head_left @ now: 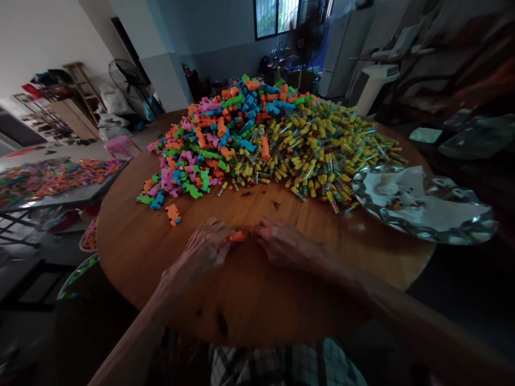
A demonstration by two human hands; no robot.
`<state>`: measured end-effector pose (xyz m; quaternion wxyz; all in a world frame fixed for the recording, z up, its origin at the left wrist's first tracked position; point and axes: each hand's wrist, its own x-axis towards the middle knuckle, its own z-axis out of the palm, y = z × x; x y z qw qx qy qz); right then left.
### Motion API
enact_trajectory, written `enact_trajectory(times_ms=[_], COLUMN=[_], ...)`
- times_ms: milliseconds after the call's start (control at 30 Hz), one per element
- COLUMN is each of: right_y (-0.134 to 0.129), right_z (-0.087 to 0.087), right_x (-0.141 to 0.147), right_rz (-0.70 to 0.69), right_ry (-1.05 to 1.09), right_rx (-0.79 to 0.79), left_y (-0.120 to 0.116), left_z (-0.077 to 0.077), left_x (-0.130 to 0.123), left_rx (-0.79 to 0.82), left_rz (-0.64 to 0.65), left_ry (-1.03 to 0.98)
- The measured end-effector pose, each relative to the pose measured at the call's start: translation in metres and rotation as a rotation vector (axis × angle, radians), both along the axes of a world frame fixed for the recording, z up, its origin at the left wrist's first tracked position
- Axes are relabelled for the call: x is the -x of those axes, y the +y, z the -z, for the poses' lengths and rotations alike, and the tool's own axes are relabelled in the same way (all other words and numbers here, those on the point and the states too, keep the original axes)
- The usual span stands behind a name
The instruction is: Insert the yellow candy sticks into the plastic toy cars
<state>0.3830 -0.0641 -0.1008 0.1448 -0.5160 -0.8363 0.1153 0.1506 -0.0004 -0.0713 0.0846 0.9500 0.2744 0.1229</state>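
My left hand is closed around a small orange plastic toy piece, whose end sticks out toward the right. Just to the right of it, my right hand has its fingers pinched together close to that end; what they hold, if anything, is hidden. Beyond both hands lies a heap of orange, blue, green and pink plastic toy pieces. It runs into a pile of small clear tubes with yellow parts. One loose orange toy piece lies on the wood left of my left hand.
The round wooden table holds everything near me. A scalloped clear tray with white paper sits at its right edge. To the left, a second table bears more coloured pieces, and a pink stool stands behind it.
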Motion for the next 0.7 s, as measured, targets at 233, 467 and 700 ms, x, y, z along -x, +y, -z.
enact_trajectory(times_ms=[233, 467, 700], right_y=[0.002, 0.001, -0.001], right_z=[-0.004, -0.003, -0.015], right_x=[0.006, 0.005, 0.005], right_rz=[-0.029, -0.029, -0.098], right_ry=[0.042, 0.045, -0.086], right_rx=[0.021, -0.036, 0.017], left_y=[0.0, 0.0, 0.006], left_z=[0.0, 0.001, 0.004], left_x=[-0.003, -0.004, -0.002], left_rx=[-0.003, 0.053, 0.057], left_rz=[-0.014, -0.042, 0.055], left_ry=[0.02, 0.026, -0.013])
